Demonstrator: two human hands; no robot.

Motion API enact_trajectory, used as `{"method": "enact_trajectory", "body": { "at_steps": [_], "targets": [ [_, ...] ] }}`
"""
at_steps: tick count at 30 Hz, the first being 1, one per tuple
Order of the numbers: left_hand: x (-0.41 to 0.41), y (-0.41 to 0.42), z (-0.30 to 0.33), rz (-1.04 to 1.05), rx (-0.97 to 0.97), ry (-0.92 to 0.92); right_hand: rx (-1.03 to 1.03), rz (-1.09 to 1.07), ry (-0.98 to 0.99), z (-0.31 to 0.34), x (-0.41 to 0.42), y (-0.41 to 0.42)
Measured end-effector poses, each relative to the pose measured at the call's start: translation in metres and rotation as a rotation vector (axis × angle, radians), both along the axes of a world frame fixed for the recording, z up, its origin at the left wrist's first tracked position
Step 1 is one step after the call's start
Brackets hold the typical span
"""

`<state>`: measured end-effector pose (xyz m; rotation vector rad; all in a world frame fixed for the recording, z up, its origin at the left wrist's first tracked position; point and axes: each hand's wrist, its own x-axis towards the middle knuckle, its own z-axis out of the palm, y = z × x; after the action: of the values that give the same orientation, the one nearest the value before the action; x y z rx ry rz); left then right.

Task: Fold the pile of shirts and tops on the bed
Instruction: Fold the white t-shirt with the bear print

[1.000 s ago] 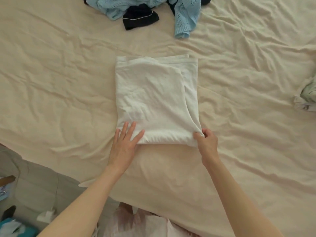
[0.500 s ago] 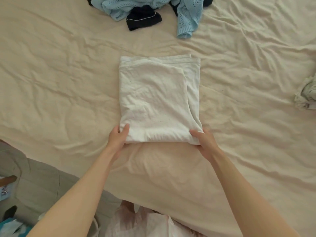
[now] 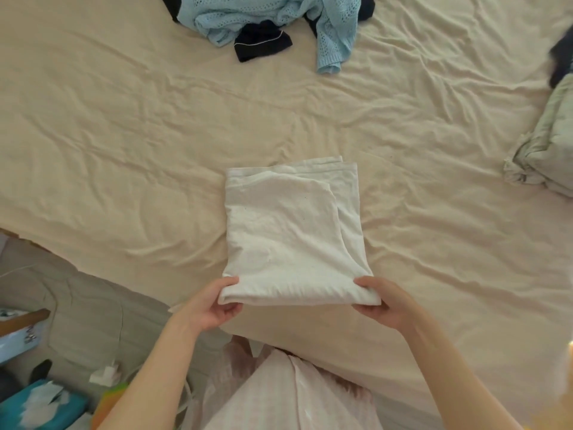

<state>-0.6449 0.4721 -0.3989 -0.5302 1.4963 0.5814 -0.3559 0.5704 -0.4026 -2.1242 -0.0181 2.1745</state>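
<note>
A folded white top (image 3: 291, 237) lies as a rectangle on the cream bed sheet (image 3: 124, 150), its near edge lifted off the bed. My left hand (image 3: 214, 305) grips the near left corner, thumb on top and fingers under. My right hand (image 3: 381, 301) grips the near right corner the same way. At the far edge of the bed lies a loose pile: a light blue knitted top (image 3: 279, 17) and a dark garment with white piping (image 3: 262, 40).
A pale green folded garment (image 3: 548, 150) sits at the right edge, with something dark (image 3: 561, 63) behind it. The bed's left edge drops to a grey floor with boxes and clutter (image 3: 40, 398). My pink clothing (image 3: 288, 395) fills the bottom centre.
My left hand went from lying flat on the white top to gripping its near corner. Both hands now hold and lift the near edge toward me.
</note>
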Motion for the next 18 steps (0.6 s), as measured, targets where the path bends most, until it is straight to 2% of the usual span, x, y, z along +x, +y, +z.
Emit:
{"method": "enact_trajectory", "body": {
  "at_steps": [5, 8, 10, 11, 13, 15, 17, 18],
  "targets": [
    [-0.025, 0.053, 0.023, 0.082, 0.132, -0.034, 0.126, -0.175, 0.067, 0.022, -0.022, 0.052],
    [-0.036, 0.096, 0.024, 0.136, 0.217, 0.062, 0.278, -0.265, 0.147, 0.03, -0.042, 0.091],
    [-0.037, 0.12, 0.018, 0.062, 0.213, 0.196, 0.437, -0.163, 0.115, 0.027, -0.055, 0.11],
    [-0.034, 0.127, 0.01, -0.059, 0.199, 0.348, 0.533, -0.06, 0.04, 0.023, -0.062, 0.114],
    [-0.023, 0.129, -0.009, -0.489, 0.165, 0.847, 0.752, 0.257, -0.194, 0.007, -0.073, 0.111],
    [-0.005, 0.125, -0.024, -0.938, 0.28, 1.229, 1.079, 0.667, -0.407, -0.014, -0.083, 0.098],
    [0.011, 0.125, -0.045, -1.231, 0.496, 1.401, 1.338, 1.055, -0.468, -0.042, -0.093, 0.086],
    [0.016, 0.129, -0.056, -1.351, 0.566, 1.428, 1.386, 1.209, -0.491, -0.056, -0.097, 0.083]
  ]
}}
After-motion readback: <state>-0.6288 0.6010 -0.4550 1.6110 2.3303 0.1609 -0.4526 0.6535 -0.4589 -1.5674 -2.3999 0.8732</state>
